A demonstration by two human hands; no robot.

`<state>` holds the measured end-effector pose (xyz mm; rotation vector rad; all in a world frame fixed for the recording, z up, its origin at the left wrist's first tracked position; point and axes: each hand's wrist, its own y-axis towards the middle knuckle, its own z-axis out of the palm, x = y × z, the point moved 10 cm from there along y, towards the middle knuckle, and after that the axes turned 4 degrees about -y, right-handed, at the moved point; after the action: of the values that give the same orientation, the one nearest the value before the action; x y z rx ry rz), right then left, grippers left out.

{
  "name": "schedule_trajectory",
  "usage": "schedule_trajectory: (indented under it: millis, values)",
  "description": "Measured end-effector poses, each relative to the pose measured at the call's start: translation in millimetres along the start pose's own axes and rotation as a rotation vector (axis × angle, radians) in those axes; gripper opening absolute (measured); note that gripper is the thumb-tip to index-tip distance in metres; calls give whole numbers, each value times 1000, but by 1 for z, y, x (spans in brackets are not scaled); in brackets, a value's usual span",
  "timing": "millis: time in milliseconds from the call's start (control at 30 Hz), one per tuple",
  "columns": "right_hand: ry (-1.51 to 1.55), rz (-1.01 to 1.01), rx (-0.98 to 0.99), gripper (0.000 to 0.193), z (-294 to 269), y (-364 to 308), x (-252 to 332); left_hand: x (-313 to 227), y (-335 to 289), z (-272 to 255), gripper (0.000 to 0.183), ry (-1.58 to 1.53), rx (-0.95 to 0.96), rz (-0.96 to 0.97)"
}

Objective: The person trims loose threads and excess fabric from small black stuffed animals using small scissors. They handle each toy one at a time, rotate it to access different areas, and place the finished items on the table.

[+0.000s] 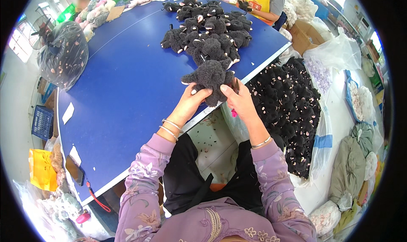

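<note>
Between my two hands is a black fluffy plush toy (210, 75) with pale pink feet, raised over the table's near edge. My left hand (188, 103) grips its lower left side, thumb pressed into the fabric. My right hand (242, 101) pinches the lower right side. A slim dark tool (236, 85) also sits in the right hand; its kind is hard to make out, and a bright pink bit (234, 113) shows below the palm. Just beyond lies a pile of similar black plush toys (207, 32).
The blue table (127, 81) has a pale edge close to my lap. A large bag of black plush pieces (292, 110) stands at my right. A filled dark plastic bag (63, 55) rests at the left, with a phone (74, 170) nearer. Across the table stands a person in a yellow apron (258, 2).
</note>
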<state>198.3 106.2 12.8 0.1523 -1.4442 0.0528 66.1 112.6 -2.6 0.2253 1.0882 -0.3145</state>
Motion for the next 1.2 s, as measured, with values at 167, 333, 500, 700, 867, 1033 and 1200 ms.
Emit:
schedule_trajectory:
  millis: [167,333,500,700,867,1033,1200]
  values:
    - [243,42,-69,22,-7,3,-6,4,0,-3,41,-20,2,-35]
    - [141,142,-24,10,-6,4,-21,-3,-2,5,34,-211,31,15]
    - [146,197,12,8,4,4,-27,-5,-3,-1,36,-209,33,37]
    - [203,188,-62,38,-3,4,-29,-5,5,-29,44,-398,-199,37]
    - [229,246,129,41,16,-4,-29,-14,4,-40,47,-469,-276,124]
    - [29,74,124,28,27,-6,-11,-13,6,-40,47,-486,-296,126]
    - [31,-18,88,24,25,-4,-2,-15,4,-7,32,68,-94,88]
